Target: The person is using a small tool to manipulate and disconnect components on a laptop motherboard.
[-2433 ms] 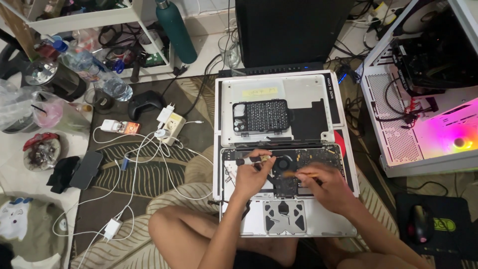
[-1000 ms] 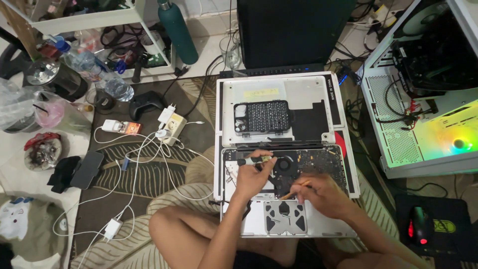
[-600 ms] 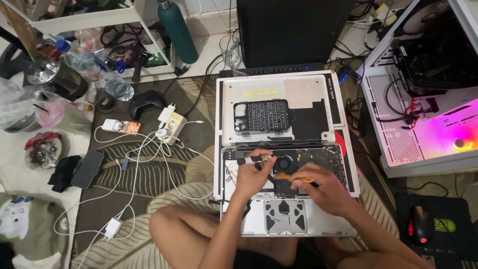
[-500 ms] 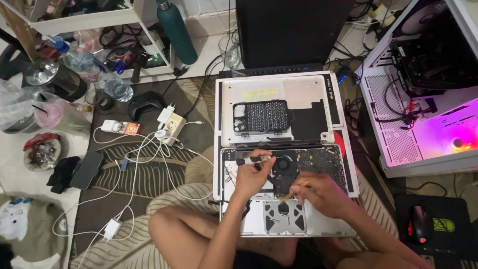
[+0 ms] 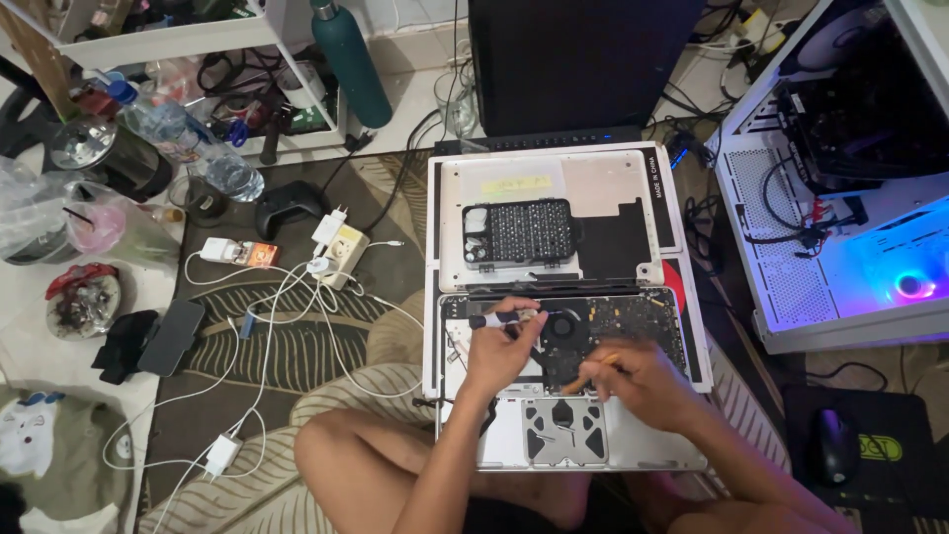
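A: Left hand (image 5: 497,348), frame centre, still pinches the screwdriver (image 5: 491,319) over the open laptop (image 5: 652,445).

B: Right hand (image 5: 641,381) has slid back right, closed on an orange stick (image 5: 600,363). PC case (image 5: 840,247), right edge, now glows blue.

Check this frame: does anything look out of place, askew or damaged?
Nothing looks damaged. The opened laptop lies on the rug with its removed bottom cover above it, carrying a screwdriver bit case. Left of it, white chargers and cables sprawl tangled, and a water bottle lies on its side.
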